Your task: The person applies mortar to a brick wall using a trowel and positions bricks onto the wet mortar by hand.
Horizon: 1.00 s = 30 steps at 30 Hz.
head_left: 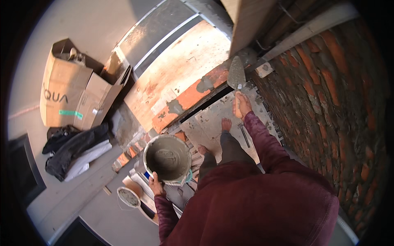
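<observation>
My right hand (243, 105) is closed around the wooden handle of a trowel (236, 74). The pointed metal blade, coated in grey mortar, reaches up toward the far end of a brick ledge (213, 78). Two patches of grey mortar lie on this orange-red ledge. At my left, the fingers of my left hand (156, 185) curl on the near rim of a round bucket (179, 150). Wet grey mortar (165, 156) sits low inside it, and its walls are smeared.
A rough brick wall (328, 110) rises on my right. Beyond the ledge lies a wooden board (172, 74). An open cardboard box (65, 98) and dark cloth (78, 143) are at left. A smaller bucket (123, 191) stands near left. My bare feet are on a stained platform (209, 119).
</observation>
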Tool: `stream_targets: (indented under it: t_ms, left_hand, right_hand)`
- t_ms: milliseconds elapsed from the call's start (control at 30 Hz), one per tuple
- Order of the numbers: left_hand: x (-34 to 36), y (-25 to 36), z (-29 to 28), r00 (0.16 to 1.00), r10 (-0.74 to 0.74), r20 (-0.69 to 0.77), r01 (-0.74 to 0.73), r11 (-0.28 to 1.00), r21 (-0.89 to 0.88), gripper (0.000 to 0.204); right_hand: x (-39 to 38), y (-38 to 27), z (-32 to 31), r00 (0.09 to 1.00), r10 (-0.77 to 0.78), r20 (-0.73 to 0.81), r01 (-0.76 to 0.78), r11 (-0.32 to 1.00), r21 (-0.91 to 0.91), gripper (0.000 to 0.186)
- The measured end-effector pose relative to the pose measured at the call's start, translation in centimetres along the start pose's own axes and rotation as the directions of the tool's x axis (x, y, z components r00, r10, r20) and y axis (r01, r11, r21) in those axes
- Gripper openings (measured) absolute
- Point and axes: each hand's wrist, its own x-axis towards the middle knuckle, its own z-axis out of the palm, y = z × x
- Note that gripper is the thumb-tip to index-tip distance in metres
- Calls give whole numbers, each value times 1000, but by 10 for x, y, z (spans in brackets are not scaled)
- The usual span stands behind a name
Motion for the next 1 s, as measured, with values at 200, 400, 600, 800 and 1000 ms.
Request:
stream_targets:
  t_ms: [200,400,600,800,1000]
  left_hand:
    - [28,-60,5,987,-107,-120,43,893,-448,29]
    - [-63,-195,-48,855,-470,-220,134,609,-782,16]
    - [-83,-297,-145,763,-562,-320,-253,196,-947,38]
    - [-57,-356,-282,628,-631,-455,-504,116,-856,39]
    - [38,-396,-343,632,-677,-377,-539,-34,-842,36]
  right_hand:
    - [-6,64,-24,951,175,255,-1,825,-565,25]
    - [32,91,-145,891,429,-147,-294,299,-908,25]
    - [90,88,-101,816,468,338,543,-421,-727,27]
    - [-59,157,82,896,438,70,79,-2,-997,37]
    - [-112,216,161,819,535,206,240,7,-971,42]
